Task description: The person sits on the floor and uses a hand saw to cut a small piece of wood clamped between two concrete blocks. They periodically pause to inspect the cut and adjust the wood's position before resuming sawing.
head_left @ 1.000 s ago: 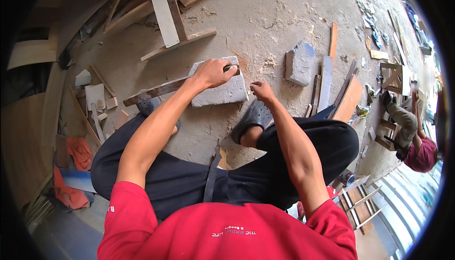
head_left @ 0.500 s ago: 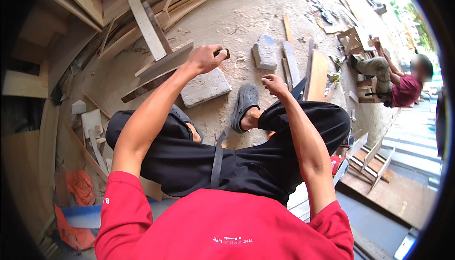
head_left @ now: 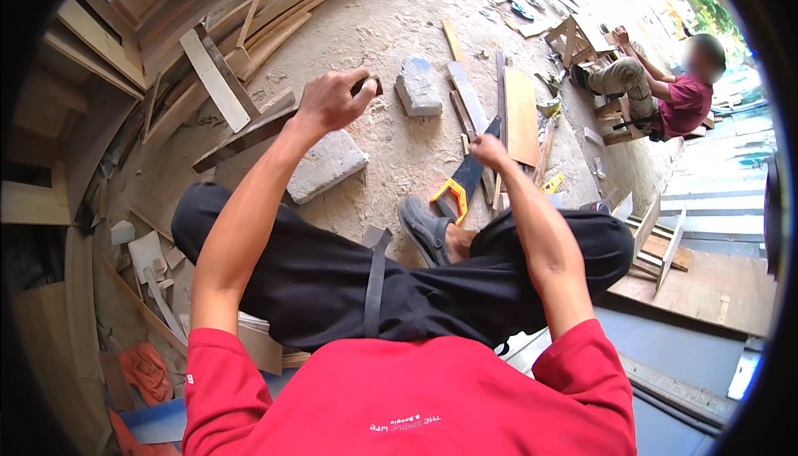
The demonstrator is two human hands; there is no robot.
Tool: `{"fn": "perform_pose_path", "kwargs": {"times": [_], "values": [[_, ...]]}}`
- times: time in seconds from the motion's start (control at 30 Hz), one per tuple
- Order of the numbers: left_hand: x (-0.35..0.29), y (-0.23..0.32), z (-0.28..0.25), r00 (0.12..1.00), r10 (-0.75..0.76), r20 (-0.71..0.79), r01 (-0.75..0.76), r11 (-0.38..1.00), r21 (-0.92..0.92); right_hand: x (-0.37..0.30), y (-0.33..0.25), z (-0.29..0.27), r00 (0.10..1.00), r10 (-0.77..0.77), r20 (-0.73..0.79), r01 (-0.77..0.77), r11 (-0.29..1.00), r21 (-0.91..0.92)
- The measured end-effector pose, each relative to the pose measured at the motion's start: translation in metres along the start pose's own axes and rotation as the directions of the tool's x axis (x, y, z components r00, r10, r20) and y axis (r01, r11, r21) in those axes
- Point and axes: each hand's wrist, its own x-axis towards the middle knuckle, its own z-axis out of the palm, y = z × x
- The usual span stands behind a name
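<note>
My left hand (head_left: 332,100) is closed round a dark wooden strip (head_left: 241,142). The strip slants down to the left, and its short end pokes out past my fingers. Below that hand a grey concrete block (head_left: 326,167) lies on the ground. My right hand (head_left: 490,152) is curled closed over the blade of a handsaw (head_left: 454,196) with a yellow-orange and black handle. Whether its fingers grip the blade or only pass above it, I cannot tell. The saw's handle is beside my grey clog (head_left: 426,227).
A second concrete block (head_left: 418,88) stands farther off. Boards (head_left: 520,115) lie to the right of the saw, and more planks (head_left: 220,78) are stacked at the far left. At the right a person (head_left: 686,98) sits working with wood. Dusty ground (head_left: 357,40) carries shavings.
The view has shifted, showing the saw's handle more fully. My right hand has moved over the saw blade and its fingers have closed more. The left still holds the strip.
</note>
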Motion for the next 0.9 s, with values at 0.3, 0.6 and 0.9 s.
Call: {"fn": "perform_pose_path", "kwargs": {"times": [0.3,0.6,0.9], "values": [[-0.035,-0.06,0.047,0.963,-0.242,0.121,0.228,0.967,0.114,-0.03,0.022,0.176,0.845,0.26,0.467,-0.173,0.96,-0.221],[-0.033,-0.052,0.045,0.91,-0.323,0.261,0.304,0.946,0.11,-0.035,0.033,0.206,0.926,0.185,0.328,-0.094,0.957,-0.273],[-0.014,-0.022,0.002,0.826,-0.434,0.36,0.37,0.899,0.234,-0.037,0.0,0.189,0.979,0.143,0.148,-0.137,0.989,-0.048]]}}
